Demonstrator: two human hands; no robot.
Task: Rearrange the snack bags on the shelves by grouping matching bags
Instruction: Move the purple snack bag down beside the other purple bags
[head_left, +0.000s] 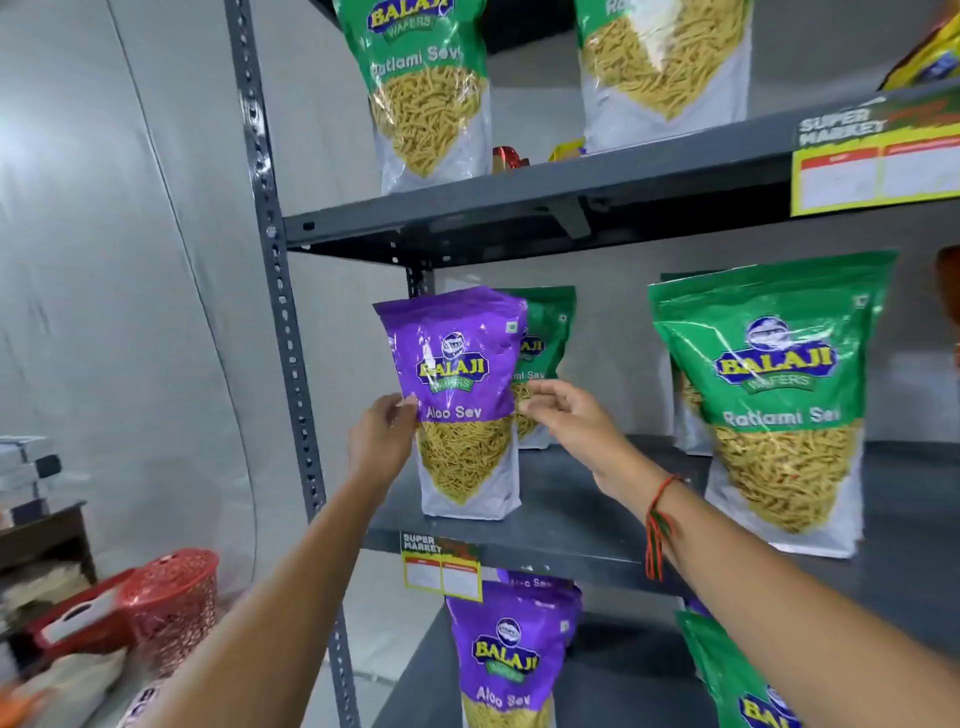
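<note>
Both hands are up at the middle shelf, working on the purple bag of Aloo Sev that's standing upright near the shelf's left end. The left hand is gripping the bag's left edge, fingers curled in behind it. The right hand is pinching the right edge with its fingers only partly closed. A green bag of Ratlami Sev is sitting right behind the purple one, and a bigger-looking green bag is standing well apart to the right.
</note>
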